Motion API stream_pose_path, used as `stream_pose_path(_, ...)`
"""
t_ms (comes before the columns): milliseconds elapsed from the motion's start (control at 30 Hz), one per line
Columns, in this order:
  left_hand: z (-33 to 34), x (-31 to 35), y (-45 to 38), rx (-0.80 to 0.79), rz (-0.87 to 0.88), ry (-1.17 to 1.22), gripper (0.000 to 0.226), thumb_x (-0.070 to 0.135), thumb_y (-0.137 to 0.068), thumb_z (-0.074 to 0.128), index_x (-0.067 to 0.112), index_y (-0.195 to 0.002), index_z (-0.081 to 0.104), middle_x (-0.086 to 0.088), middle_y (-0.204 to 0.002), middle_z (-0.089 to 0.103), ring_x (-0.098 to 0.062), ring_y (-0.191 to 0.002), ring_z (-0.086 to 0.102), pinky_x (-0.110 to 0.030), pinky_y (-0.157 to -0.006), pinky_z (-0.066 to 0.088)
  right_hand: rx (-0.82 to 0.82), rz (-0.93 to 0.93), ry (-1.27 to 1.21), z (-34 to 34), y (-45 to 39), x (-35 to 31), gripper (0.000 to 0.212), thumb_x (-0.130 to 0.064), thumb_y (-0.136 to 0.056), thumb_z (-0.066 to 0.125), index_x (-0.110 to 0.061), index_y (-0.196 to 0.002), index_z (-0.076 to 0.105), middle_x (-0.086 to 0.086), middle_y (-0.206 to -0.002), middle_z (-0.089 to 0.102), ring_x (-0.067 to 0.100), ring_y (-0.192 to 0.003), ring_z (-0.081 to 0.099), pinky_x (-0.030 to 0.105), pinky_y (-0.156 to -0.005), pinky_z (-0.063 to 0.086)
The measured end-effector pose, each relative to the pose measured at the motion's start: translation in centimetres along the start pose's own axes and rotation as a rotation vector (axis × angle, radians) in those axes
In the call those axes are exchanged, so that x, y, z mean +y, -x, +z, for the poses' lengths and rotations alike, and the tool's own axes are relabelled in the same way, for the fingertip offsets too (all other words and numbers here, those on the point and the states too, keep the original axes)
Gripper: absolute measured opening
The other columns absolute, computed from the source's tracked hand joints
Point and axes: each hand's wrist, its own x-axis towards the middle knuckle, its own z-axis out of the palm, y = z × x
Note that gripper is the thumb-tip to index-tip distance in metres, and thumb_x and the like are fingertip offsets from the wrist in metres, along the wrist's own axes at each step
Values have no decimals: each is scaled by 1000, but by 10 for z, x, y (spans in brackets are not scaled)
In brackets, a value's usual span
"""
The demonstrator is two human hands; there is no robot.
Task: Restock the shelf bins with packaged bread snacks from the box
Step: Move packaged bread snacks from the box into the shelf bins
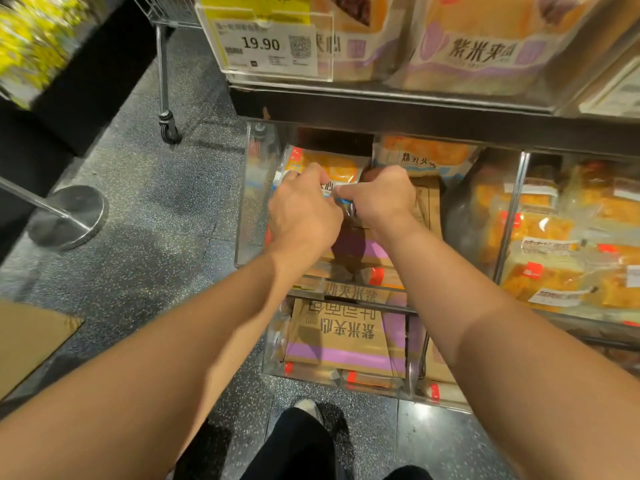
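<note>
Both my hands reach into a clear acrylic shelf bin on the middle shelf. My left hand and my right hand are closed side by side on the near edge of a bread snack pack with an orange picture and blue-white label, lying in the bin. A second similar pack lies behind it to the right. Brown packs with purple bands fill the lower bin. A corner of the cardboard box shows on the floor at the left.
The top shelf holds large purple-labelled bread bags behind a 19.90 price tag. Right bins hold clear-wrapped orange pastries. A cart wheel and a round metal stand base sit on the speckled floor to the left.
</note>
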Motion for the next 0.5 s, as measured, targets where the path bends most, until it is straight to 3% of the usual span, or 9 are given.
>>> stream_pose_path(100,-2,-1,6,1,15,58,22,22,-88,63,31,-107,57,0,-109,60,-27,-102,59,-35,-82,46,-48,-60,-48,4,-1,4,25,-26,-75,87,-15,-83,67,-2,-84,69,19,-80,69,37,-67,60)
stream_pose_path(233,0,8,7,-2,100,120,38,13,-87,61,26,-122,50,-3,-117,55,-28,-107,57,-41,-91,48,137,-194,-39,-1,2,4,20,-29,-84,80,-17,-87,64,-9,-81,58,9,-75,56,11,-54,36)
stream_pose_path(300,3,14,2,-9,97,103,45,12,-89,59,22,-131,45,-6,-123,53,-30,-112,54,-41,-94,47,184,-211,-50,-3,3,1,22,-27,-88,76,-17,-82,58,-13,-74,47,4,-65,46,6,-50,35)
stream_pose_path(367,5,18,-1,-15,100,82,47,12,-90,59,19,-134,44,-7,-127,52,-30,-116,52,-38,-95,43,223,-212,-33,-4,2,0,24,-25,-90,74,-18,-81,54,-16,-73,42,1,-63,41,-1,-53,34)
stream_pose_path(433,8,19,-3,-15,107,78,45,13,-91,59,18,-133,45,-7,-128,52,-29,-118,51,-36,-95,42,258,-234,11,-2,3,3,16,-24,-90,74,-17,-85,61,-13,-78,51,2,-70,48,2,-56,33)
stream_pose_path(500,9,19,-6,-27,107,85,43,12,-92,58,17,-133,46,-8,-129,51,-29,-119,50,-36,-97,41,264,-246,7,-1,5,7,10,-22,-90,73,-15,-97,71,-10,-89,60,6,-85,56,8,-69,35)
